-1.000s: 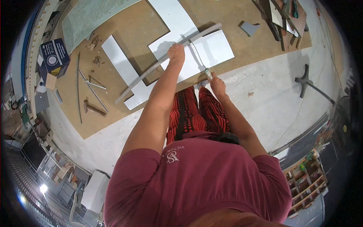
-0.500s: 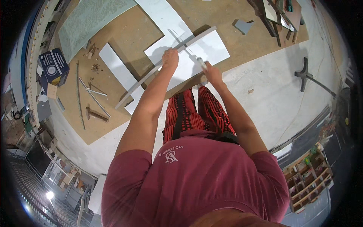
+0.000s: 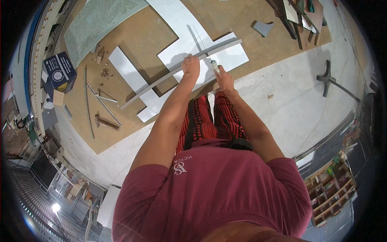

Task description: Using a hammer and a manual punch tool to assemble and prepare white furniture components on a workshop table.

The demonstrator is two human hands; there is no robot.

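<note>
My left hand (image 3: pixel 191 66) is closed on a long, narrow grey strip (image 3: pixel 155 84). The strip runs slantwise over a white cut-out board (image 3: pixel 231 58), which has square-cornered arms. My right hand (image 3: pixel 225 79) grips the pale handle of a tool (image 3: pixel 215 67). A long thin shaft extends from that handle and crosses the strip just right of my left hand; its exact kind I cannot make out. The white board lies on a large brown sheet (image 3: pixel 149 34) in front of my legs.
On the left lie a hammer (image 3: pixel 107 122), thin metal rods (image 3: pixel 105 105), a small heap of bits (image 3: pixel 105 72) and a dark blue box (image 3: pixel 59 69). A patterned greenish sheet (image 3: pixel 94 24) is at the far left. Rightward are a grey scrap (image 3: pixel 263 28) and a black cross-shaped stand (image 3: pixel 327 78).
My left hand has shifted right along the strip, closer to the tool. The right hand has moved slightly left and nearer, and the tool's handle points more steeply away from me.
</note>
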